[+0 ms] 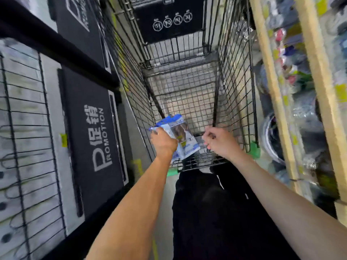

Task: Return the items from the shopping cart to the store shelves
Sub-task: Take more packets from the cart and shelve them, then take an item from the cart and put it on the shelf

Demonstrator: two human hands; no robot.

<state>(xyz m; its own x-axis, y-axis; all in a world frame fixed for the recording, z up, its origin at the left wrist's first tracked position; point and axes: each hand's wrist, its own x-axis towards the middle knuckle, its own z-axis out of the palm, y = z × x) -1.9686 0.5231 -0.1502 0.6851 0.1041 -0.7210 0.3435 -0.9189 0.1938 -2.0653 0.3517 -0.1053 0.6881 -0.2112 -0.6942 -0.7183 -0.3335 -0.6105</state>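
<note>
Blue packet (180,136) gripped in left hand (163,141), right hand (218,140) on cart (232,87)

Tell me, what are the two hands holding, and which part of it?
The left hand grips a blue-and-white packet by its left edge. The right hand is curled round the near rim of the shopping cart.

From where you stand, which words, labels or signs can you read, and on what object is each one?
"PROMOTION", with Chinese characters beside it: near black display panel on the left.
Second black panel further up: white print cut off, unreadable.
Black flap in the wire shopping cart: four circular prohibition signs, captions too small.
Blue-and-white packet in the left hand: print blurred.
</note>
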